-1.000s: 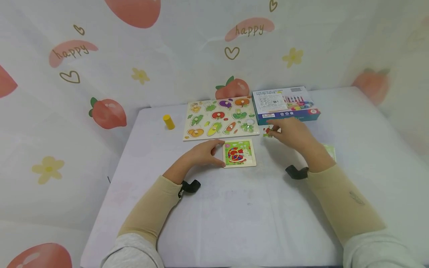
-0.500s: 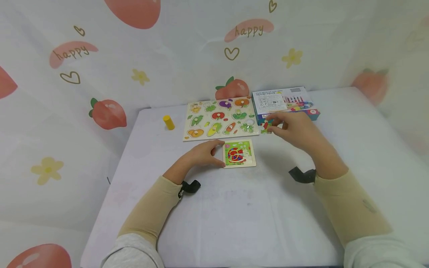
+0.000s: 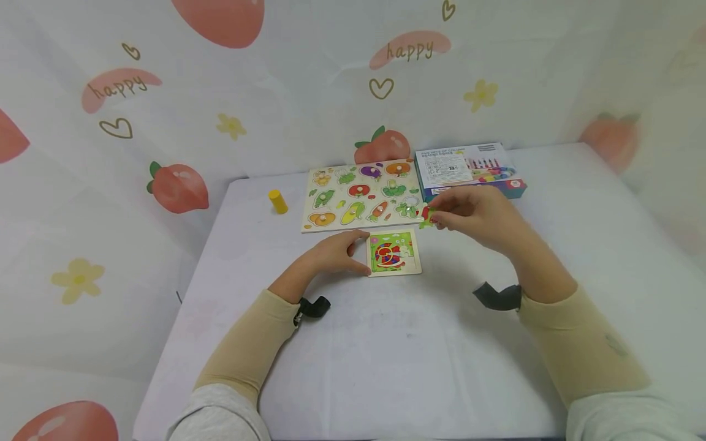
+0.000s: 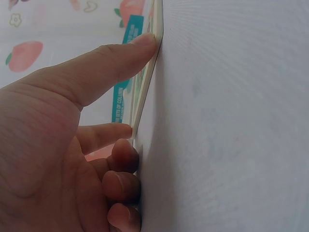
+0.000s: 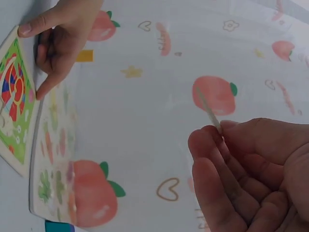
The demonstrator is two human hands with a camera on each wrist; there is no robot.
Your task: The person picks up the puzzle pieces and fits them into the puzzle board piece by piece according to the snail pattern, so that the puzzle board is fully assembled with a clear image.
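Observation:
My left hand (image 3: 331, 252) holds a small square snail puzzle board (image 3: 409, 266) flat on the table by its left side. Its thumb (image 4: 140, 46) and index finger (image 4: 108, 137) touch two corners, the other fingers curling beside them. On the board is a red and blue snail on green, with a pale bare patch at lower right. Up and to the right, my right hand (image 3: 480, 217) pinches a thin red and green puzzle piece (image 3: 426, 215) between thumb and fingers. The right wrist view shows this piece (image 5: 208, 108) edge-on, raised off the table.
Behind the snail board lies a larger vegetable peg puzzle (image 3: 361, 199). A boxed set (image 3: 469, 171) stands beside it at the back right. A yellow cylinder (image 3: 278, 201) is at the back left. A printed cloth (image 3: 309, 79) hangs behind the white table (image 3: 342, 367).
My right hand has lifted the puzzle piece from the table by the box and carried it left and nearer the snail board. The left hand and board have stayed still.

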